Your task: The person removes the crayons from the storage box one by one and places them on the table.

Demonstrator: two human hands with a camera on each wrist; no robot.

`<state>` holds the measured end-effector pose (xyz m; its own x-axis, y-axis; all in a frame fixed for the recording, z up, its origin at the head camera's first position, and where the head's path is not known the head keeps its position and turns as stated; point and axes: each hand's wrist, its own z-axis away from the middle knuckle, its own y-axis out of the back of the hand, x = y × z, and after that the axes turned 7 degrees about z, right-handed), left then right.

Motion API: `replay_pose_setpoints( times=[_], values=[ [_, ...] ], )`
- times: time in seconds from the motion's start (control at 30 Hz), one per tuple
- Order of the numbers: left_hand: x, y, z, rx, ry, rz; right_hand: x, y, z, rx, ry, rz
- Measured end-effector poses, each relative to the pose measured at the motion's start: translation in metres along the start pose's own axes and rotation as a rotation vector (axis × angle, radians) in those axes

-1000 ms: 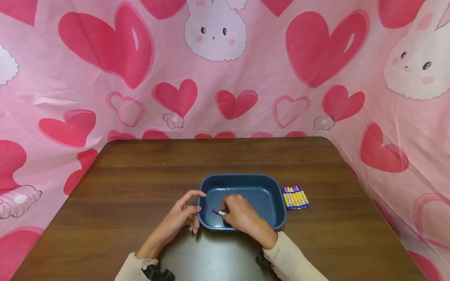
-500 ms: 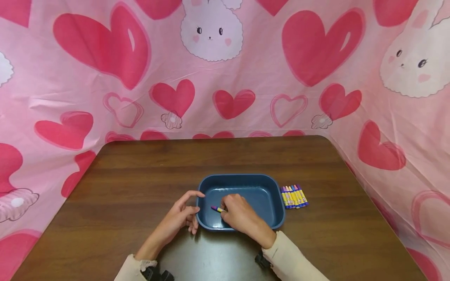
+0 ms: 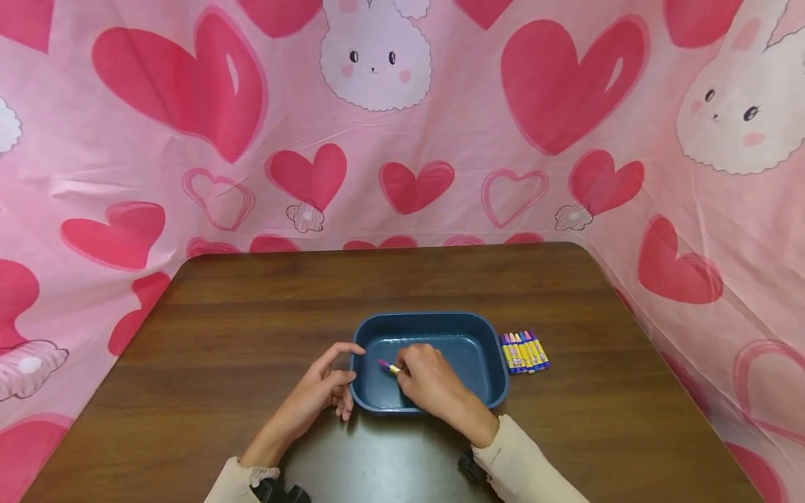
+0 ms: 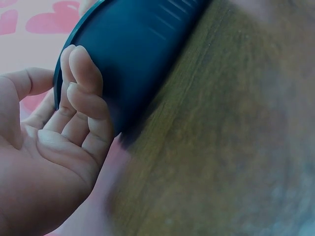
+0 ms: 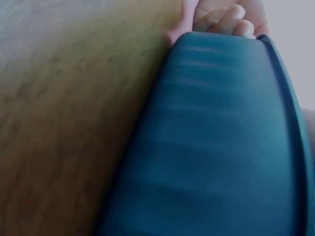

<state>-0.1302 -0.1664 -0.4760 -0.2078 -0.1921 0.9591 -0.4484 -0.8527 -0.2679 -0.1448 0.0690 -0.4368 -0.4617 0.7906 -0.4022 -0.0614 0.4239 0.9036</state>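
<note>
Right hand (image 3: 430, 383) pinching purple-tipped crayon (image 3: 389, 365) over blue tray (image 3: 434, 321) interior, near bench front edge. Left hand (image 3: 321, 388) relaxed, fingers against tray's left wall, apparently steadying it.

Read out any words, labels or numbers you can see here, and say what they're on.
No text can be read.
Crayons beside the tray: the wrappers carry print, too small to read.
Crayon in the right hand: its wrapper is too small to read.
Blue tray: no label visible.
Pink cloth: only hearts and bunnies, no words.
</note>
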Motion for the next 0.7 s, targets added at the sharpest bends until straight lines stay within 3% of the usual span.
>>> replay_pose_setpoints(
  times=[0.4, 0.7],
  values=[
    [0.000, 0.000, 0.001, -0.012, -0.010, 0.003, 0.004, 0.017, 0.019, 0.020, -0.085, -0.043],
    [-0.001, 0.000, 0.000, -0.011, -0.005, 0.003, 0.017, 0.031, 0.036, 0.115, -0.137, -0.088]
  ],
)
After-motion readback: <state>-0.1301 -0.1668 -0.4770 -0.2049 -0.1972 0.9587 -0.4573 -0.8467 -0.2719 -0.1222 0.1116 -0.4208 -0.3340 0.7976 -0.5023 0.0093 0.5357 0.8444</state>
